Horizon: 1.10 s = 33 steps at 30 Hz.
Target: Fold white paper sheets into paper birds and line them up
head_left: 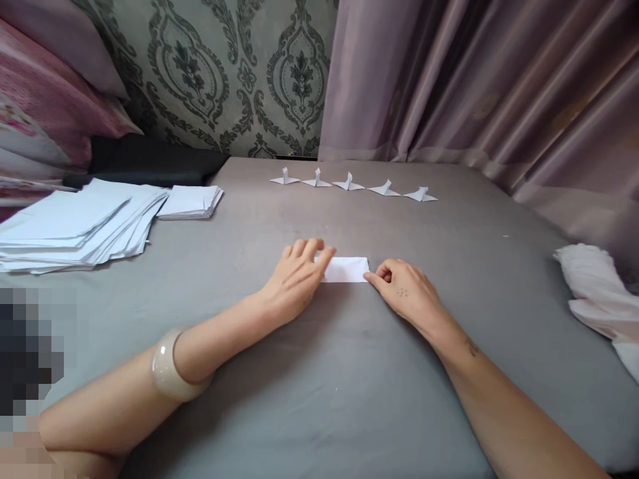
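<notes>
A small folded white sheet of paper (346,270) lies flat on the grey cloth in front of me, its long side running left to right. My left hand (298,276) is over its left end, fingers bent and a little apart, covering that edge. At the lower right corner, the thumb of my right hand (405,287) meets the paper, with the fingers curled in toward the thumb in a pinch. The underside of the paper and the left fingertips are partly hidden.
Several folded paper birds (349,181) stand in a row at the far side. On the left are a large stack of white paper (74,223) and a smaller stack (190,202), near a black cloth (150,158). A crumpled white cloth (596,286) lies at right.
</notes>
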Each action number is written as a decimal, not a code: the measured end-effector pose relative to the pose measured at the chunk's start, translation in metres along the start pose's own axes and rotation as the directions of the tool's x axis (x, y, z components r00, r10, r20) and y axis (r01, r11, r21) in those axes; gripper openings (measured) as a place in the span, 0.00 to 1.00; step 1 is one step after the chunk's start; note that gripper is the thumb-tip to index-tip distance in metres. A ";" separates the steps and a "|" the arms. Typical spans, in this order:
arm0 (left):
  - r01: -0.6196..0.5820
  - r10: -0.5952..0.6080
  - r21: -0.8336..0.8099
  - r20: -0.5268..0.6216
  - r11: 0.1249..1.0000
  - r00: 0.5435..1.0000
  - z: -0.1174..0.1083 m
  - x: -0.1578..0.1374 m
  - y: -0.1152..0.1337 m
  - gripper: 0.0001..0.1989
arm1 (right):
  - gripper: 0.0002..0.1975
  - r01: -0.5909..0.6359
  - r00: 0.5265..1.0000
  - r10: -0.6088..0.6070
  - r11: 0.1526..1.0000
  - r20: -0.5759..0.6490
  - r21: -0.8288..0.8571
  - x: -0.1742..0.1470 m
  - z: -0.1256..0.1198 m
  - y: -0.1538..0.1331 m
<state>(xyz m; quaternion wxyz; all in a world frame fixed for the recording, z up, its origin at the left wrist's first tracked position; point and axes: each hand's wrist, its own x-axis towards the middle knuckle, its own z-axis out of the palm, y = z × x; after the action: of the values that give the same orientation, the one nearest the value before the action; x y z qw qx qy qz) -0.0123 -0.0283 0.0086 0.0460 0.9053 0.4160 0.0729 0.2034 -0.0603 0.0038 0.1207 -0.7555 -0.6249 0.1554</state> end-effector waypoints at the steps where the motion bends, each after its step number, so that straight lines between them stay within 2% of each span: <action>1: -0.101 0.101 -0.006 0.010 0.995 0.995 0.001 0.001 0.001 0.20 | 0.13 -0.002 1.000 0.002 1.000 0.006 0.003 0.000 -0.001 0.000; 3: -0.259 0.264 -0.071 0.058 0.963 0.963 0.005 0.001 0.002 0.20 | 0.12 0.000 1.000 0.000 1.000 0.018 0.012 0.001 -0.001 0.002; 5: -0.302 0.316 -0.163 0.067 0.939 0.946 0.008 0.002 0.001 0.17 | 0.11 0.017 0.999 -0.018 0.999 0.026 0.030 0.002 -0.002 0.003; 11: -0.221 0.214 -0.272 -0.056 0.937 0.975 0.018 0.014 -0.006 0.18 | 0.08 0.036 0.997 -0.043 0.994 0.060 0.107 0.004 -0.003 0.008; 15: -0.258 0.246 -0.200 -0.084 0.945 0.966 0.022 0.020 -0.004 0.17 | 0.08 0.031 0.999 -0.033 0.986 0.011 0.162 0.004 0.000 0.007; 17: -0.276 0.268 -0.140 -0.074 0.951 0.961 0.021 0.020 -0.001 0.16 | 0.08 0.048 0.998 -0.042 0.978 -0.038 0.203 0.004 0.001 0.005; 19: -0.253 0.233 -0.176 -0.126 0.952 0.964 0.019 0.018 0.001 0.16 | 0.09 0.070 0.990 -0.035 0.964 -0.138 0.258 0.003 0.003 0.002; 21: -0.142 0.050 -0.382 -0.242 0.913 0.969 0.016 0.018 0.001 0.15 | 0.10 0.123 0.958 -0.030 0.941 -0.285 0.315 0.002 0.005 -0.001; 22: -0.068 -0.098 -0.545 -0.269 0.835 0.958 0.014 0.018 0.000 0.14 | 0.09 0.169 0.931 -0.040 0.928 -0.362 0.332 0.001 0.007 -0.003; 23: 0.006 -0.253 -0.714 -0.241 0.700 0.937 0.013 0.019 -0.002 0.13 | 0.09 0.226 0.900 -0.064 0.914 -0.431 0.336 0.000 0.008 -0.005; 25: 0.120 -0.463 -0.941 -0.043 0.316 0.885 0.011 0.020 -0.004 0.10 | 0.08 0.350 0.840 -0.154 0.887 -0.520 0.303 -0.002 0.011 -0.008; 26: 0.156 -0.497 -0.978 0.069 0.135 0.865 0.011 0.020 -0.005 0.08 | 0.09 0.411 0.813 -0.217 0.871 -0.540 0.269 -0.004 0.013 -0.009; 27: 0.180 -0.505 -0.984 0.159 -0.008 0.848 0.011 0.020 -0.005 0.06 | 0.12 0.468 0.787 -0.287 0.854 -0.546 0.226 -0.006 0.014 -0.010; 28: 0.198 -0.504 -0.974 0.227 -0.110 0.834 0.012 0.019 -0.004 0.06 | 0.16 0.519 0.762 -0.358 0.836 -0.540 0.177 -0.007 0.016 -0.011; 30: 0.216 -0.489 -0.952 0.298 -0.218 0.820 0.015 0.017 -0.002 0.07 | 0.23 0.593 0.713 -0.484 0.802 -0.507 0.069 -0.010 0.017 -0.013; 33: 0.224 -0.438 -0.939 0.323 -0.263 0.839 0.019 0.015 0.002 0.08 | 0.25 0.637 0.665 -0.600 0.767 -0.446 -0.082 -0.013 0.019 -0.014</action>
<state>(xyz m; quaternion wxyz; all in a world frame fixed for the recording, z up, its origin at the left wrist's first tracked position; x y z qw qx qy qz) 0.0015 -0.0187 -0.0089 0.6928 0.3922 0.4483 0.4064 0.1806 -0.0705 -0.0075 0.3368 -0.5074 -0.7917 -0.0473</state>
